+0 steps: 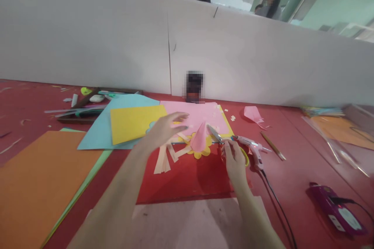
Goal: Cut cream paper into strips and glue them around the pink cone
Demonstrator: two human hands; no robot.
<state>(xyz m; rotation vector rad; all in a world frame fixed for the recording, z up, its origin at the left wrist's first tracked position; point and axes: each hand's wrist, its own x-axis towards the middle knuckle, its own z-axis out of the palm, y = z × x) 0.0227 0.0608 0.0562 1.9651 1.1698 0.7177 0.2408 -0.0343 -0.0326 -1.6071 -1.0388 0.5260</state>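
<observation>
My left hand (163, 129) reaches over the papers with its fingers stretched out and apart, holding nothing. My right hand (234, 158) is closed on a pair of scissors (215, 134) with yellow handles, the blades pointing away to the left. Between my hands a pink paper cone (200, 139) stands on a yellow paper flower (198, 153). Cream paper strips (162, 160) fan out left of the flower, on a red sheet (181, 184). Behind lies a pink sheet (189, 114); a blue scalloped piece beside my left hand is partly hidden.
A pink glue gun (253, 148) with a black cord lies right of my right hand, near a brown pen-like tool (273, 146). Farther right is a purple power strip (339, 210). Coloured sheets and a tool tray (78, 118) lie left. A white partition (117, 42) stands behind.
</observation>
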